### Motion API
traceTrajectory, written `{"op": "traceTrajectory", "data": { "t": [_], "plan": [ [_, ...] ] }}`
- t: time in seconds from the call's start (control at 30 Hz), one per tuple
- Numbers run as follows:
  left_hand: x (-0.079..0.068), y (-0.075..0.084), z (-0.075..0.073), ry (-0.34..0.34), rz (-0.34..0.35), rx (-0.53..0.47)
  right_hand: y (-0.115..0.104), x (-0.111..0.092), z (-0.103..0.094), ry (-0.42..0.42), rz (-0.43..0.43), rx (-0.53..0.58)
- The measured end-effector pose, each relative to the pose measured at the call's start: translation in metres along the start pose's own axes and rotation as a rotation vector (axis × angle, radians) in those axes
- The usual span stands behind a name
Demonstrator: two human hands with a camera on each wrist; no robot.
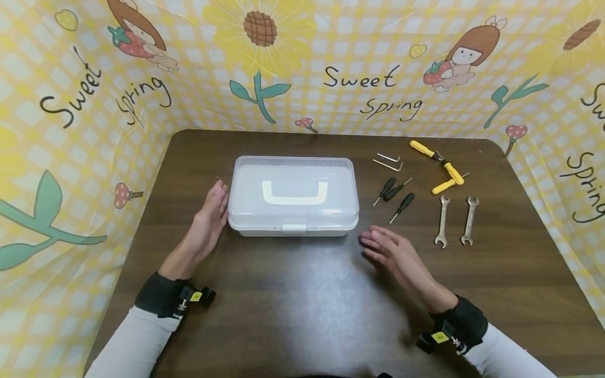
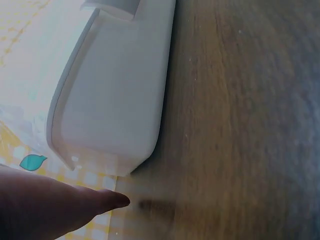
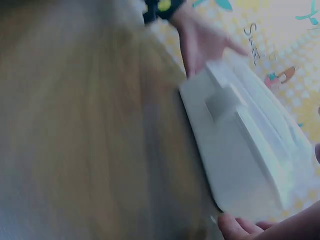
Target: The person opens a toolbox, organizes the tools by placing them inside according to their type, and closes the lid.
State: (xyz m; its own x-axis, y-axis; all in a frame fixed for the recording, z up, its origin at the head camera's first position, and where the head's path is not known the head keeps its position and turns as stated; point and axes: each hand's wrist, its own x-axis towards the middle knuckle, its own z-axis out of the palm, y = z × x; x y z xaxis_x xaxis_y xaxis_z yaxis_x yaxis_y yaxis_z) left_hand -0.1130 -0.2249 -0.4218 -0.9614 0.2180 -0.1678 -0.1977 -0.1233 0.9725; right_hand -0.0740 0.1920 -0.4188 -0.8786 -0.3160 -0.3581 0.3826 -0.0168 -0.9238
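Note:
A white plastic storage box (image 1: 294, 178) with a clear lid, a white carry handle (image 1: 295, 199) and a front latch (image 1: 294, 228) stands closed on the dark wooden table. Along its left end lies my left hand (image 1: 210, 218), fingers straight and pointing away from me. In the left wrist view the thumb (image 2: 107, 200) shows just beside the box's corner. My right hand (image 1: 392, 252) hovers near the box's front right corner, its fingers loosely extended and holding nothing. The right wrist view shows these fingertips (image 3: 232, 227) close to the box's lower corner.
Right of the box lie two hex keys (image 1: 388, 161), several small black screwdrivers (image 1: 402, 207), yellow-handled screwdrivers (image 1: 441, 181) and two open-ended wrenches (image 1: 442, 223). A yellow checked cloth (image 1: 302, 63) with printed figures hangs behind and along the sides of the table (image 1: 283, 310).

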Motion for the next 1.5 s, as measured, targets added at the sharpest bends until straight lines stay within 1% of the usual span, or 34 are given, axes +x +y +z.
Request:
{"op": "traceTrajectory", "data": {
  "t": [0.07, 0.1, 0.2, 0.3, 0.4, 0.5, 0.73, 0.83, 0.93, 1.03, 1.1, 1.27, 1.5],
  "plan": [
    [0.001, 0.0, 0.001, 0.005, -0.005, -0.004, 0.004, 0.0, 0.007, -0.025, 0.023, 0.105],
    [0.002, 0.0, 0.001, 0.008, -0.006, -0.003, 0.006, 0.001, 0.01, -0.033, 0.037, 0.139],
    [0.004, 0.0, 0.002, 0.012, -0.013, 0.004, 0.011, 0.004, 0.02, -0.066, 0.079, 0.206],
    [0.006, 0.0, 0.004, 0.012, -0.02, 0.011, 0.016, 0.009, 0.031, -0.09, 0.118, 0.249],
    [0.008, 0.001, 0.006, 0.013, -0.018, 0.011, 0.02, 0.013, 0.043, -0.115, 0.135, 0.303],
    [0.01, 0.001, 0.008, 0.015, -0.008, 0.012, 0.023, 0.016, 0.053, -0.126, 0.134, 0.35],
    [0.014, 0.001, 0.01, 0.014, 0.017, -0.007, 0.022, 0.027, 0.07, -0.142, 0.121, 0.375],
    [0.014, 0.0, 0.01, 0.015, 0.023, -0.01, 0.02, 0.032, 0.076, -0.153, 0.138, 0.395],
    [0.014, -0.002, 0.01, 0.018, 0.025, -0.013, 0.021, 0.036, 0.081, -0.158, 0.154, 0.451],
    [0.015, -0.002, 0.01, 0.016, 0.03, -0.012, 0.022, 0.038, 0.088, -0.146, 0.164, 0.509],
    [0.015, -0.002, 0.01, 0.016, 0.035, -0.008, 0.023, 0.04, 0.092, -0.147, 0.157, 0.542],
    [0.017, -0.003, 0.011, 0.017, 0.033, -0.003, 0.028, 0.044, 0.103, -0.144, 0.134, 0.591],
    [0.018, -0.001, 0.011, 0.017, 0.031, -0.008, 0.031, 0.048, 0.113, -0.115, 0.135, 0.669]
  ]
}}
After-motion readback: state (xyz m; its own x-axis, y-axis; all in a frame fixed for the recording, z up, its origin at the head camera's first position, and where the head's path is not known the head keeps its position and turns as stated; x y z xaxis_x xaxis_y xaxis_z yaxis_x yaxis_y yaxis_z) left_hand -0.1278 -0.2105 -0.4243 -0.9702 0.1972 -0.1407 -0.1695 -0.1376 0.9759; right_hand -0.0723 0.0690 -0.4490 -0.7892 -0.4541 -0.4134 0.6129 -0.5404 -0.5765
